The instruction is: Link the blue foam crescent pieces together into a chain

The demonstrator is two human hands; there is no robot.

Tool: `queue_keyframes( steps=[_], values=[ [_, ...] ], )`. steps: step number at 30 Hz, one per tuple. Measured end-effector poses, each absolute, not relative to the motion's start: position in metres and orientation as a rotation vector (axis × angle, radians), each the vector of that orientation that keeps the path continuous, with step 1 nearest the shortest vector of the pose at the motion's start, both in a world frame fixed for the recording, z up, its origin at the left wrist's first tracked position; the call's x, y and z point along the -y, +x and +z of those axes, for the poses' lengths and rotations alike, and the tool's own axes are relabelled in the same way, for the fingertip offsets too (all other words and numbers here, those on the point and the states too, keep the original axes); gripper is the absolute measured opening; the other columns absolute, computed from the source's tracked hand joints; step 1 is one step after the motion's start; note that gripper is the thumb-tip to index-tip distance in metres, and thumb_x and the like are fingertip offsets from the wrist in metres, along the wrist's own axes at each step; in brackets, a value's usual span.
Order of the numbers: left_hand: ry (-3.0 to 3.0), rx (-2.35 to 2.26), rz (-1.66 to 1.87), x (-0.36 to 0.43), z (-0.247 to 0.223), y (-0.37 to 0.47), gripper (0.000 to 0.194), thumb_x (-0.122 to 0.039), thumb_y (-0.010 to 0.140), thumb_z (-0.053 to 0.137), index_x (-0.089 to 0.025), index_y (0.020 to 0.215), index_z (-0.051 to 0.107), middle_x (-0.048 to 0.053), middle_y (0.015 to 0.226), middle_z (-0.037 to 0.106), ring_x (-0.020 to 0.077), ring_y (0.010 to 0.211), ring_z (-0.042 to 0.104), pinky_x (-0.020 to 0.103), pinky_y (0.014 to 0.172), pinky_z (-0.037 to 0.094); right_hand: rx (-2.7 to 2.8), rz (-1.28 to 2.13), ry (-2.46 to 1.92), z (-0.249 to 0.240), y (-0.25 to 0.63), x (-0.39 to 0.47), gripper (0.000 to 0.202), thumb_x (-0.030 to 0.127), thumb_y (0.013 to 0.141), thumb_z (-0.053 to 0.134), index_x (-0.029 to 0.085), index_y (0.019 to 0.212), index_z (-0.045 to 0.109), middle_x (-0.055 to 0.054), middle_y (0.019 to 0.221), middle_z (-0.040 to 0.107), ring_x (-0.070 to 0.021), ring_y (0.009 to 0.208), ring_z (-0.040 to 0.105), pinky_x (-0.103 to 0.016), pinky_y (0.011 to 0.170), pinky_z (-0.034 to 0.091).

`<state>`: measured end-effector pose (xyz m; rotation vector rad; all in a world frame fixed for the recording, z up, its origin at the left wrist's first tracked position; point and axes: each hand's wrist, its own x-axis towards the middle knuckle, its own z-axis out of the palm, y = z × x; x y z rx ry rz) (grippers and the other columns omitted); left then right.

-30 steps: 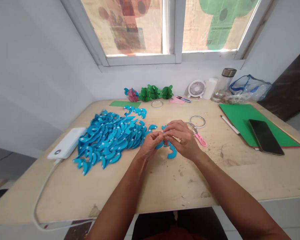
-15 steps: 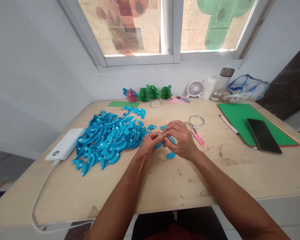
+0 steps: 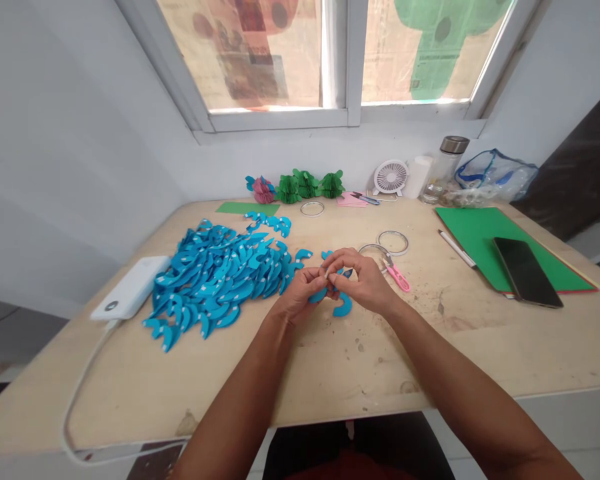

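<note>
My left hand (image 3: pixel 299 291) is closed on a curved blue paper piece (image 3: pixel 319 295), whose lower part shows below the thumb. My right hand (image 3: pixel 359 279) meets it at the fingertips, pinched on a small white strip (image 3: pixel 327 273) that looks like tape backing. The fingers partly hide both. Just under my right hand, a blue paper crescent (image 3: pixel 343 306) lies on the wooden table (image 3: pixel 330 367). To the left spreads a large heap of folded blue paper crescents (image 3: pixel 225 270), many with small white patches.
Beyond my right hand are tape rolls (image 3: pixel 393 243) and pink-handled snips (image 3: pixel 397 275). A white power bank (image 3: pixel 131 288) with a cable sits left. Green sheets (image 3: pixel 473 233) carry a phone (image 3: pixel 525 272). Along the wall stand paper figures (image 3: pixel 305 184), a fan (image 3: pixel 391 178) and a bottle (image 3: pixel 445 167).
My right hand has shifted slightly and its fingers have turned at my left fingertips. A small white strip now shows between them. Both arms stay nearly in place.
</note>
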<state>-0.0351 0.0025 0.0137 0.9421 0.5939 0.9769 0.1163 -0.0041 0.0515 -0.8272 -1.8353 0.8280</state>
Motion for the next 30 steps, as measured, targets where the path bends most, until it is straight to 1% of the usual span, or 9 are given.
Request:
queue_keyframes(
  steps=[4, 8, 15, 18, 22, 30],
  values=[
    [0.993, -0.604, 0.99, -0.0058, 0.0093, -0.0361, 0.033, -0.039, 0.061, 0.075, -0.011, 0.057, 0.059, 0.003, 0.059, 0.056, 0.0131, 0.059, 0.054, 0.026, 0.059, 0.043, 1.793, 0.838, -0.861, 0.0501, 0.1178, 0.0015, 0.014, 0.01, 0.072, 0.055, 0.02, 0.063, 0.058, -0.002, 0.086, 0.065, -0.0164, 0.09, 0.058, -0.034, 0.085, 0.042],
    [1.019, -0.608, 0.997, -0.0071, 0.0086, -0.0369, 0.032, -0.04, 0.063, 0.073, -0.011, 0.058, 0.06, 0.004, 0.059, 0.057, 0.0132, 0.059, 0.053, 0.025, 0.058, 0.042, 1.781, 0.779, -0.881, 0.0488, 0.1183, 0.0007, 0.013, 0.011, 0.073, 0.056, 0.02, 0.065, 0.059, -0.002, 0.084, 0.066, -0.0167, 0.089, 0.058, -0.034, 0.084, 0.043],
    [0.977, -0.644, 1.055, -0.0038, 0.0116, -0.0353, 0.027, -0.036, 0.062, 0.074, -0.012, 0.059, 0.062, 0.001, 0.058, 0.056, 0.0106, 0.06, 0.052, 0.022, 0.059, 0.043, 1.822, 0.52, -0.898, 0.0496, 0.1131, 0.0058, 0.012, 0.011, 0.073, 0.056, 0.021, 0.068, 0.058, -0.002, 0.082, 0.065, -0.0178, 0.087, 0.056, -0.035, 0.082, 0.043],
    [0.917, -0.679, 1.088, -0.0029, 0.0124, -0.034, 0.025, -0.034, 0.06, 0.076, -0.013, 0.061, 0.063, 0.002, 0.062, 0.059, 0.0113, 0.065, 0.054, 0.022, 0.061, 0.043, 1.849, 0.447, -0.888, 0.0504, 0.1114, 0.0078, 0.011, 0.011, 0.074, 0.056, 0.021, 0.069, 0.058, -0.003, 0.083, 0.065, -0.0183, 0.086, 0.055, -0.035, 0.082, 0.043],
    [0.852, -0.747, 1.102, -0.0029, 0.0142, -0.0333, 0.023, -0.031, 0.058, 0.078, -0.014, 0.067, 0.066, 0.003, 0.066, 0.062, 0.0138, 0.072, 0.057, 0.023, 0.063, 0.044, 1.869, 0.423, -0.866, 0.0512, 0.1105, 0.0095, 0.012, 0.01, 0.074, 0.056, 0.021, 0.071, 0.06, -0.003, 0.083, 0.064, -0.0183, 0.087, 0.055, -0.035, 0.082, 0.043],
    [0.892, -0.726, 1.107, -0.0026, 0.0175, -0.0327, 0.025, -0.034, 0.058, 0.078, -0.013, 0.063, 0.065, 0.002, 0.064, 0.06, 0.0121, 0.068, 0.054, 0.023, 0.063, 0.043, 1.87, 0.447, -0.847, 0.0517, 0.1108, 0.01, 0.012, 0.01, 0.074, 0.056, 0.021, 0.071, 0.06, -0.003, 0.083, 0.064, -0.0185, 0.087, 0.055, -0.036, 0.082, 0.043]
  ],
)
